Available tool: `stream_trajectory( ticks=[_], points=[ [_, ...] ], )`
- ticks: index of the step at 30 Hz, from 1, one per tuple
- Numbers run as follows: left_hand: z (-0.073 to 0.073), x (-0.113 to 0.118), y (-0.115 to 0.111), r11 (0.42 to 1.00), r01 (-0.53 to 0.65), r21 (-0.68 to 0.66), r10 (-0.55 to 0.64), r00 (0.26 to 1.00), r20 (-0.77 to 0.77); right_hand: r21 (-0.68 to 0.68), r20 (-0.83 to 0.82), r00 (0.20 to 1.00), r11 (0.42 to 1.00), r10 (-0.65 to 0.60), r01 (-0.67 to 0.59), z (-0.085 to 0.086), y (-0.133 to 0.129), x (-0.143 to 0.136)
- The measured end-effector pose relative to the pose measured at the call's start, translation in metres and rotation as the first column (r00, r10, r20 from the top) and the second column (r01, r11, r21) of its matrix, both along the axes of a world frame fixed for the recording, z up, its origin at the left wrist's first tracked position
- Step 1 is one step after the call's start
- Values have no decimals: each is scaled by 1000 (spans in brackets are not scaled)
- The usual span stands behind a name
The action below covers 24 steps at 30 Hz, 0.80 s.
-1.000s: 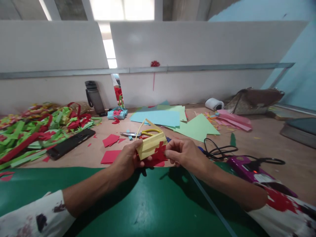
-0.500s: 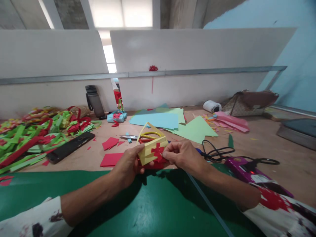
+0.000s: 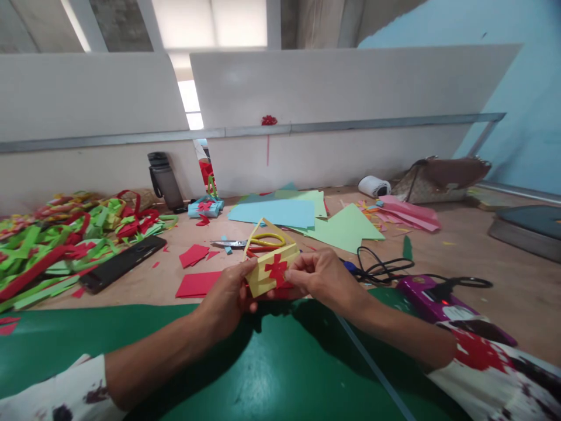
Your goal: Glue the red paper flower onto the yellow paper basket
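Above bare green mat (image 3: 263, 374), both hands grip, seemingly, yellow paper basket (image 3: 269, 268).

Beyond my grip the brown tabletop (image 3: 504, 286) runs back to two white partition boards (image 3: 350, 88), a grey metal rail (image 3: 372, 121) crossing them. A narrow gap (image 3: 193, 111) between the boards glows with daylight. Above, bright ceiling panels (image 3: 210, 23) shine. Off to my right stands a pale blue wall (image 3: 526, 117).
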<state>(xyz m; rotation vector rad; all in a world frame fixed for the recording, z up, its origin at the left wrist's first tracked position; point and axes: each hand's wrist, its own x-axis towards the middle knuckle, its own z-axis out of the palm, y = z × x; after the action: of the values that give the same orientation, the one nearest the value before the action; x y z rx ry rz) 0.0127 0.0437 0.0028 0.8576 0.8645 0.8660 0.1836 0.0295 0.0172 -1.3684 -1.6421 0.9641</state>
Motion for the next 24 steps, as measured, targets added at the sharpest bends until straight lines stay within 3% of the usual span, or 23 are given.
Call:
stream_trajectory(
  ticks=[14, 24],
  points=[
    [-3, 1, -1, 999, 24, 32, -23, 1000, -7, 19, 9, 1000, 1000, -22, 22, -7, 3, 2],
    [-2, 1, -4, 999, 17, 28, -18, 1000, 10, 6, 19, 999, 999, -37, 37, -3, 1, 0]
  ],
)
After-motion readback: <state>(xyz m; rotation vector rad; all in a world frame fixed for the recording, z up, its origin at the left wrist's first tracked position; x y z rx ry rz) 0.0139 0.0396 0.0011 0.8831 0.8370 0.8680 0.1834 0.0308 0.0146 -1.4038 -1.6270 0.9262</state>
